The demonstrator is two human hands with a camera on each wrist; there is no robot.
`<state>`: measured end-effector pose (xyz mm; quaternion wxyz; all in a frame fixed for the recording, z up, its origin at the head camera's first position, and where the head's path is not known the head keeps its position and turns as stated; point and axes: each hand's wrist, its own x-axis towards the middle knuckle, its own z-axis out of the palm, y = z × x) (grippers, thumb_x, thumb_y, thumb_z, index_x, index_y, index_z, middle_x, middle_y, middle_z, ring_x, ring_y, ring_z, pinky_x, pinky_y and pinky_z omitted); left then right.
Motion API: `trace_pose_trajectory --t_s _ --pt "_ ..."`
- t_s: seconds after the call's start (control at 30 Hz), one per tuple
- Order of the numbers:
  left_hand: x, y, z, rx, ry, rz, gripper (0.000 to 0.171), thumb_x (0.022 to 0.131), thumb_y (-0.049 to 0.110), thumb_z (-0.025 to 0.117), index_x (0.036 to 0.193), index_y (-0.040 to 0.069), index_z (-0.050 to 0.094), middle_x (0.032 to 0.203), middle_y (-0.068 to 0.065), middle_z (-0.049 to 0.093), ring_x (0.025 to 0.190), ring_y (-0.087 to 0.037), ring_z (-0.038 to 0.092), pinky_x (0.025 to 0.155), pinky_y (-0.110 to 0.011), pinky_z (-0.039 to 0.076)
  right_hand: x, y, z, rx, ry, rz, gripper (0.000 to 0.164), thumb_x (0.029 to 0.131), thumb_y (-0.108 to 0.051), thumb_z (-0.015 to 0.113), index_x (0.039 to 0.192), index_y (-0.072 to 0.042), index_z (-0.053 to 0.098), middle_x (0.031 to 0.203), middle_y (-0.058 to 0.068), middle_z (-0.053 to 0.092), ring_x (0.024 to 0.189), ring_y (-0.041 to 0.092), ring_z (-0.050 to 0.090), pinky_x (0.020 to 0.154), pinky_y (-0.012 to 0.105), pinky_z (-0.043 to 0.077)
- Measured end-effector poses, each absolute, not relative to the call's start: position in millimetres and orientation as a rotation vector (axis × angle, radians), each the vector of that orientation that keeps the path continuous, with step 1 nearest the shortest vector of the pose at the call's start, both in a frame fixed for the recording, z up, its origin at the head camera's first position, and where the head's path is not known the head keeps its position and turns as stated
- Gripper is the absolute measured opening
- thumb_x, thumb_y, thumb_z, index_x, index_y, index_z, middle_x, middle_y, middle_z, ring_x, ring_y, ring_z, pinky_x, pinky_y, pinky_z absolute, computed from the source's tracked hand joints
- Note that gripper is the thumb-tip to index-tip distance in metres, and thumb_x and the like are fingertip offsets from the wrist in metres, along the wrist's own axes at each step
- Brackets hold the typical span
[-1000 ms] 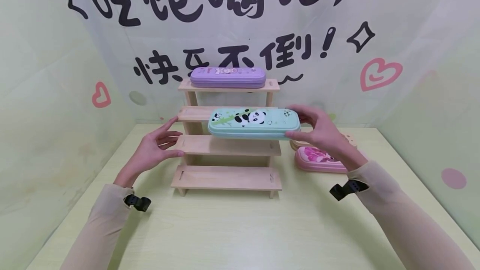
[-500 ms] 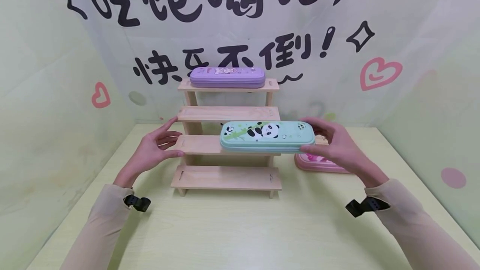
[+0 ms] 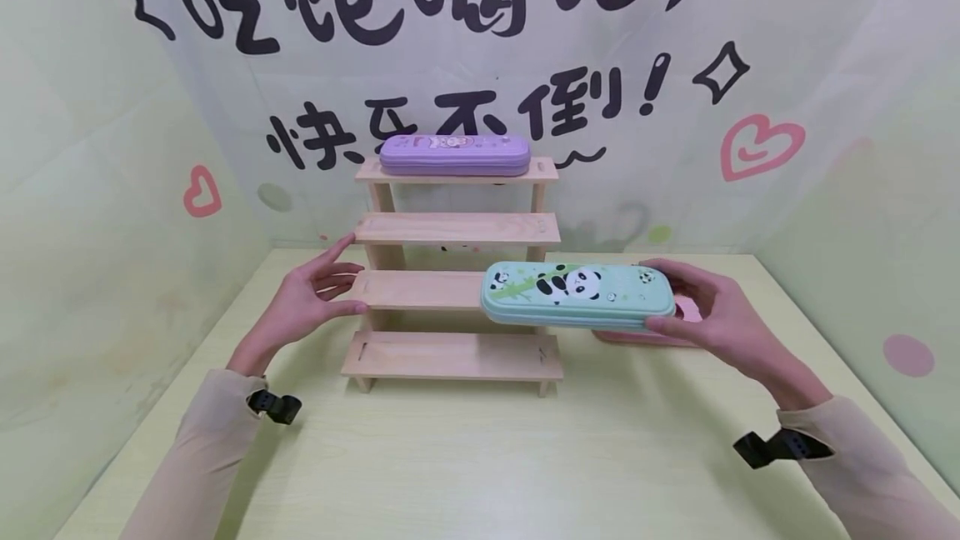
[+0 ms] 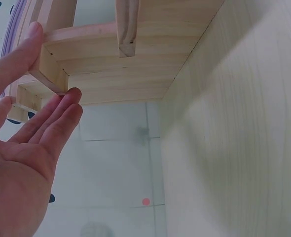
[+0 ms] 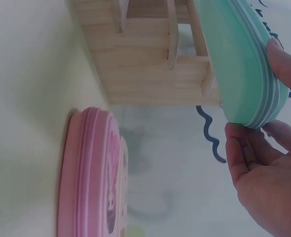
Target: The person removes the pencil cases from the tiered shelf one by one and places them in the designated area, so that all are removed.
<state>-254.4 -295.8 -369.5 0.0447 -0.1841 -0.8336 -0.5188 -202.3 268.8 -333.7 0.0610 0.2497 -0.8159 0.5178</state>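
Note:
My right hand (image 3: 716, 323) grips the right end of a mint-green pencil case (image 3: 517, 298) with a panda and bamboo on its lid. The case is in the air, overlapping the right side of a stepped wooden display shelf (image 3: 450, 357). In the right wrist view, its zip and plain underside (image 5: 234, 64) show, with thumb and fingers at its end. My left hand (image 3: 300, 302) holds the shelf's left side at the middle tiers, thumb and fingers (image 4: 61, 118) spread across a wooden end. A purple pencil case (image 3: 453, 157) lies on the top tier.
A pink pencil case (image 5: 89, 182) lies on the table right of the shelf, mostly hidden behind the green one in the head view. A beige case (image 5: 123, 173) shows behind it. A printed cloth wall (image 3: 622, 7) stands close behind the shelf.
My right hand has carried the green pencil case from in front of the upper middle tiers to the right and lower. My left hand has stayed at the shelf's side.

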Motion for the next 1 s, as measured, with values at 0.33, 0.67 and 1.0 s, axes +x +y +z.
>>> trace_pose_trajectory --t_s 0.33,0.67,1.0 --pt "-254 -296 -369 -0.556 -2.556 -1.580 0.106 0.083 0.007 0.092 0.166 0.036 0.033 0.142 -0.020 0.061 0.133 -0.038 0.059 0.109 -0.046 0.050 -183 307 -351 0.741 -2.513 1.507 0.073 0.088 0.010 0.079 0.154 -0.005 0.053 0.151 -0.005 0.055 0.126 0.008 0.055 0.090 0.014 0.055" --pt "-255 -295 -370 -0.558 -2.548 -1.591 0.106 0.082 0.005 0.091 0.166 0.036 0.034 0.142 -0.020 0.061 0.132 -0.038 0.059 0.109 -0.043 0.050 -165 342 -359 0.696 -2.491 1.483 0.071 0.084 0.020 0.077 0.149 0.002 0.055 0.137 0.006 0.064 0.120 0.010 0.061 0.089 0.013 0.051" --pt "-255 -296 -371 -0.554 -2.545 -1.589 0.105 0.082 0.007 0.092 0.165 0.037 0.035 0.141 -0.018 0.061 0.133 -0.036 0.059 0.109 -0.044 0.050 -151 373 -368 0.636 -2.564 1.432 0.068 0.086 0.019 0.074 0.149 0.004 0.052 0.136 0.003 0.064 0.120 0.006 0.060 0.089 0.011 0.051"
